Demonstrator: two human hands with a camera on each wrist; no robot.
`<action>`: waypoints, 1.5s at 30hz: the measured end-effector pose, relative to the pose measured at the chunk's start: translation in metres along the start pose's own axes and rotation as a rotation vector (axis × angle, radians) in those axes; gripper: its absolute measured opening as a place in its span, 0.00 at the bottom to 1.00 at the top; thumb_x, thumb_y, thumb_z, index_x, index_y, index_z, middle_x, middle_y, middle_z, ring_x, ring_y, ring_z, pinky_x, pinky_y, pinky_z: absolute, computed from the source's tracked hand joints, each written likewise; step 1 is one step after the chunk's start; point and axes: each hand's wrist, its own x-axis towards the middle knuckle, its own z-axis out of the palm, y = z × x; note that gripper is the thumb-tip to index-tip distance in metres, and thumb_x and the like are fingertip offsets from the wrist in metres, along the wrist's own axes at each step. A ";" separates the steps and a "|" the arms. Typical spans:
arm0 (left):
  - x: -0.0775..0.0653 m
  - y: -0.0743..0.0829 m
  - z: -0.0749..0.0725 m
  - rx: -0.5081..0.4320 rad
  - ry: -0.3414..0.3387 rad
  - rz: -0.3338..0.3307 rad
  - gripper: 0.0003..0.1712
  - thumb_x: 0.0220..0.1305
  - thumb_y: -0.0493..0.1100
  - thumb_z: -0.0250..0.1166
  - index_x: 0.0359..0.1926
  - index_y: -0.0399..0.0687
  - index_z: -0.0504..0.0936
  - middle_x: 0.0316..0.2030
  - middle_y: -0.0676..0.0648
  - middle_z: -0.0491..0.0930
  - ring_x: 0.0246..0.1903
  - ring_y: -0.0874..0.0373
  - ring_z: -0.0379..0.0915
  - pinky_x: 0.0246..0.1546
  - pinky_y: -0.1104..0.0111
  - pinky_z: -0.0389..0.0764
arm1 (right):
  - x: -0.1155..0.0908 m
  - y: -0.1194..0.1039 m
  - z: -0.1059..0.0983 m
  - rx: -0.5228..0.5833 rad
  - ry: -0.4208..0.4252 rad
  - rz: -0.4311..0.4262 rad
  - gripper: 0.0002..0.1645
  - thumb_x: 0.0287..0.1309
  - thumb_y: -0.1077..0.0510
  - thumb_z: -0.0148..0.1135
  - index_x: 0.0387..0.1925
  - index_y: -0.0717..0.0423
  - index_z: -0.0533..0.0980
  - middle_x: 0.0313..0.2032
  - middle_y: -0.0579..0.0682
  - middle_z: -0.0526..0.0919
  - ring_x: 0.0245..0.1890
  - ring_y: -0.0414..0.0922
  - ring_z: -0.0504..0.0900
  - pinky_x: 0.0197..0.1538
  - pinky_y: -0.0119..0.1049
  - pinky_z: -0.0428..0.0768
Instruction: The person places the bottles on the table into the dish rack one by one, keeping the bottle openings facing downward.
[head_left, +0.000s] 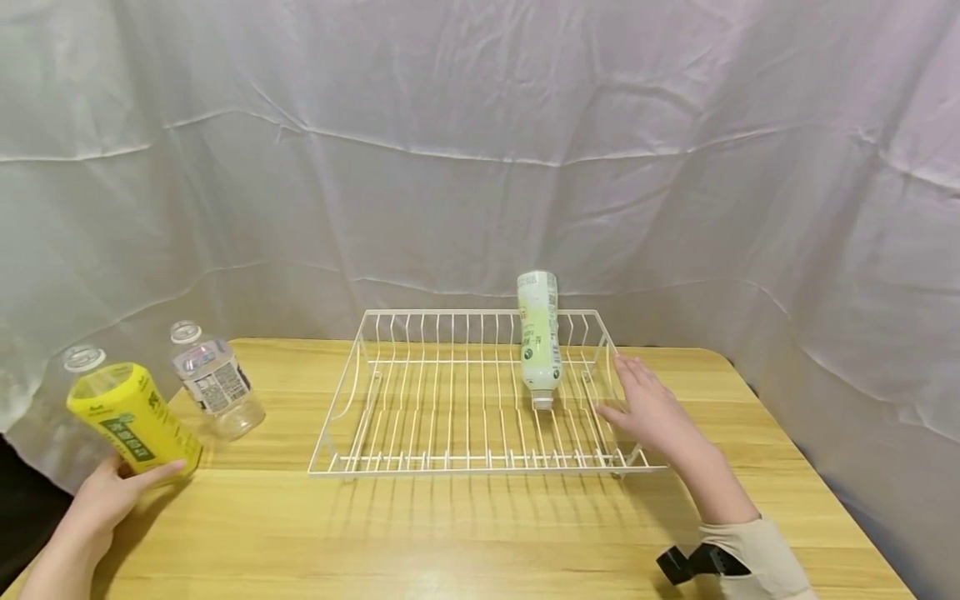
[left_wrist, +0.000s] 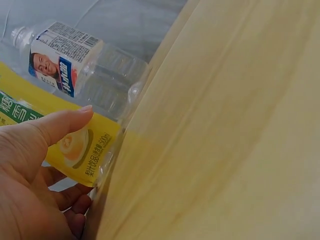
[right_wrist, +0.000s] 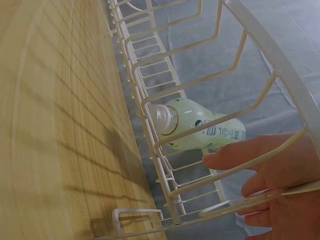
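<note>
At the far left stands a yellow-labelled clear plastic bottle (head_left: pixel 135 417), capless. My left hand (head_left: pixel 112 500) grips its lower part, with the thumb across the label and fingers around the far side. Just right of it is a clear plastic bottle (head_left: pixel 217 383) with a white and blue label, upright and capless. A pale green bottle (head_left: pixel 538 333) leans upside down in the white wire dish rack (head_left: pixel 450 472), neck on the lower wires. Beside the rack's right end is my right hand (head_left: pixel 652 408), fingers extended and thumb apart, holding nothing; contact with the wires cannot be told.
The rack stands mid-table on short feet, its low front rail towards me. Light grey cloth (head_left: pixel 450 208) hangs behind and along both sides of the wooden table (head_left: pixel 450 542). A black strap (head_left: pixel 705 562) is at my right wrist.
</note>
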 end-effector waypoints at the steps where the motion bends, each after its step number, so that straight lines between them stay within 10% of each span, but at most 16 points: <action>1: 0.000 0.001 0.000 0.001 0.005 0.006 0.21 0.66 0.56 0.62 0.51 0.82 0.60 0.34 0.87 0.62 0.35 0.92 0.56 0.41 0.84 0.61 | 0.000 0.000 0.000 0.001 -0.003 0.000 0.51 0.64 0.46 0.59 0.71 0.74 0.48 0.72 0.73 0.50 0.72 0.70 0.49 0.72 0.64 0.52; 14: -0.003 0.003 0.003 0.030 0.101 0.050 0.19 0.64 0.56 0.64 0.52 0.74 0.66 0.33 0.86 0.64 0.34 0.90 0.59 0.34 0.82 0.61 | -0.001 0.000 -0.001 0.011 -0.014 -0.001 0.54 0.63 0.44 0.59 0.72 0.73 0.45 0.73 0.72 0.47 0.73 0.69 0.47 0.73 0.63 0.50; 22: -0.011 0.033 0.003 0.065 0.206 0.007 0.29 0.62 0.59 0.65 0.59 0.59 0.66 0.40 0.65 0.72 0.40 0.69 0.63 0.54 0.39 0.64 | 0.000 -0.001 -0.002 -0.002 0.008 -0.010 0.53 0.63 0.45 0.60 0.72 0.74 0.47 0.72 0.73 0.50 0.72 0.70 0.49 0.72 0.63 0.51; 27: -0.018 0.054 0.006 0.116 0.244 0.021 0.38 0.62 0.57 0.66 0.62 0.41 0.63 0.49 0.40 0.71 0.35 0.74 0.63 0.44 0.58 0.69 | 0.001 0.001 0.000 -0.005 0.006 -0.009 0.53 0.63 0.45 0.60 0.72 0.74 0.47 0.72 0.72 0.50 0.72 0.69 0.49 0.72 0.63 0.51; 35: -0.027 0.073 0.014 0.180 0.252 0.139 0.32 0.60 0.56 0.68 0.58 0.47 0.66 0.46 0.49 0.73 0.34 0.79 0.60 0.36 0.64 0.68 | 0.002 0.003 0.002 -0.002 0.008 -0.008 0.53 0.63 0.45 0.60 0.72 0.74 0.47 0.72 0.73 0.50 0.72 0.70 0.49 0.72 0.63 0.51; 42: -0.036 0.098 0.038 0.255 0.324 0.273 0.44 0.57 0.50 0.70 0.66 0.33 0.61 0.55 0.26 0.66 0.50 0.35 0.63 0.43 0.39 0.64 | 0.001 0.003 0.001 0.006 0.011 -0.012 0.52 0.63 0.46 0.60 0.72 0.74 0.47 0.72 0.73 0.50 0.72 0.70 0.49 0.72 0.63 0.51; 45: -0.041 0.110 0.049 0.298 0.375 0.342 0.45 0.53 0.48 0.72 0.66 0.35 0.62 0.54 0.26 0.66 0.53 0.31 0.60 0.43 0.38 0.60 | 0.002 0.003 0.001 0.009 0.007 -0.010 0.52 0.63 0.46 0.60 0.72 0.74 0.47 0.72 0.73 0.50 0.72 0.70 0.49 0.73 0.63 0.51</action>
